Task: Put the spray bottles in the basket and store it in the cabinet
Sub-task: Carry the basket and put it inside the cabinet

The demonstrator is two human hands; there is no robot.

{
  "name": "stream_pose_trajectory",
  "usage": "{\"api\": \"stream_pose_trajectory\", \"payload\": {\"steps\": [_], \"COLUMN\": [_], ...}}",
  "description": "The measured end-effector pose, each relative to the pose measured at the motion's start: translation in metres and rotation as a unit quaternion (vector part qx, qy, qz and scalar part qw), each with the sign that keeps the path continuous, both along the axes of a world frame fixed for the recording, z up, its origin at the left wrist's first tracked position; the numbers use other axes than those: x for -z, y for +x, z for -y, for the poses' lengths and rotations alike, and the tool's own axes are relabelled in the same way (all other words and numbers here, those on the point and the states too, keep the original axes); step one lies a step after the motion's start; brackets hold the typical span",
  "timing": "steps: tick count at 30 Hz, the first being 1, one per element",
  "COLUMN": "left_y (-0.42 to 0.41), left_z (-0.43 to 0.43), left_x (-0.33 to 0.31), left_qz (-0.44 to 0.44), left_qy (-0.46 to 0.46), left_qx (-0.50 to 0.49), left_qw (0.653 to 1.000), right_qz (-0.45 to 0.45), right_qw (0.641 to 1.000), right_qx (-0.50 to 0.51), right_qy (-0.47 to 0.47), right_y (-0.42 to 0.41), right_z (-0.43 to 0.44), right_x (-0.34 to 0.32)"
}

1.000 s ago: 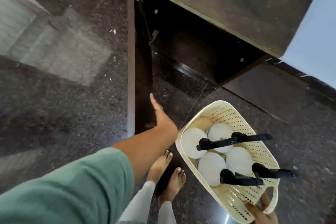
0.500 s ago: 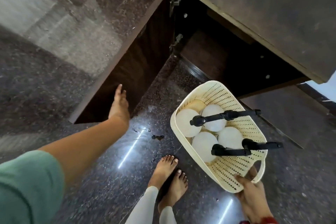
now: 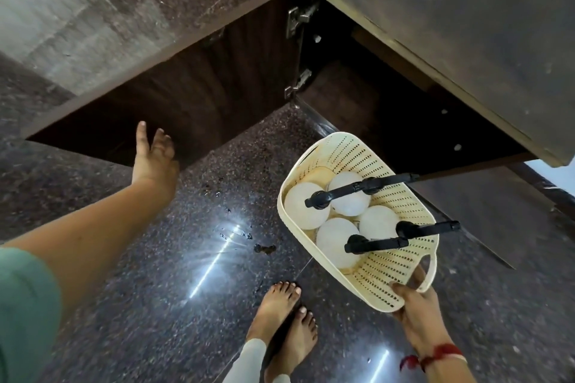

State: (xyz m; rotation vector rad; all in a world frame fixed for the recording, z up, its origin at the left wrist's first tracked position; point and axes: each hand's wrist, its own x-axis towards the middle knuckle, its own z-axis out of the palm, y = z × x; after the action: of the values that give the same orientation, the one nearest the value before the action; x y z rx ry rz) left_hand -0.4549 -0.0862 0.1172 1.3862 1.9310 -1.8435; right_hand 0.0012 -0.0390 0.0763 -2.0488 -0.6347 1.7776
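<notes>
We carry the cream basket (image 3: 401, 264) by its near handle, our right hand (image 3: 417, 308) closed around that loop at 5 o'clock in the view, so the basket hangs out ahead of the hand toward 1 o'clock, above the dark speckled floor (image 3: 186, 274) and just in front of the open cabinet (image 3: 389, 121). Our left hand (image 3: 154, 158) reaches out at 10 o'clock with fingers spread wide and nothing in it, its fingertips at the lower edge of the swung-open cabinet door (image 3: 174, 96); we cannot tell whether they touch the wood. The basket sits well apart from that hand, over at 3 o'clock from it.

Inside the basket we count 4 spray bottles (image 3: 337, 242), standing upright and packed together in 2 rows of 2, their white bodies seen from above, each with a black trigger head pointing toward 3 o'clock. The 2 far heads overlap in 1 line, so we tell them apart only roughly. 2 metal hinges (image 3: 298, 20) show on the door's inner edge at 12 o'clock, and our 2 bare feet (image 3: 280, 320) stand at 6 o'clock
</notes>
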Motion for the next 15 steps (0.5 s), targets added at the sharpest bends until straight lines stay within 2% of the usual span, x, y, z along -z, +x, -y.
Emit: {"api": "stream_pose_trajectory", "payload": {"steps": [2, 5, 15], "left_y": [0.003, -0.008, 0.000], "left_z": [0.001, -0.004, -0.006], "left_x": [0.011, 0.016, 0.023], "left_qz": [0.040, 0.043, 0.070], "left_qy": [0.034, 0.103, 0.125], "left_qx": [-0.019, -0.020, -0.048], "left_qw": [0.998, 0.994, 0.989], "right_qz": [0.001, 0.007, 0.017], "right_qw": [1.000, 1.000, 0.999], "right_qx": [0.000, 0.002, -0.024], "right_qy": [-0.002, -0.014, -0.021], "right_y": [-0.004, -0.009, -0.027], "right_z": [-0.001, -0.002, -0.024], "right_x": [0.002, 0.005, 0.012]}}
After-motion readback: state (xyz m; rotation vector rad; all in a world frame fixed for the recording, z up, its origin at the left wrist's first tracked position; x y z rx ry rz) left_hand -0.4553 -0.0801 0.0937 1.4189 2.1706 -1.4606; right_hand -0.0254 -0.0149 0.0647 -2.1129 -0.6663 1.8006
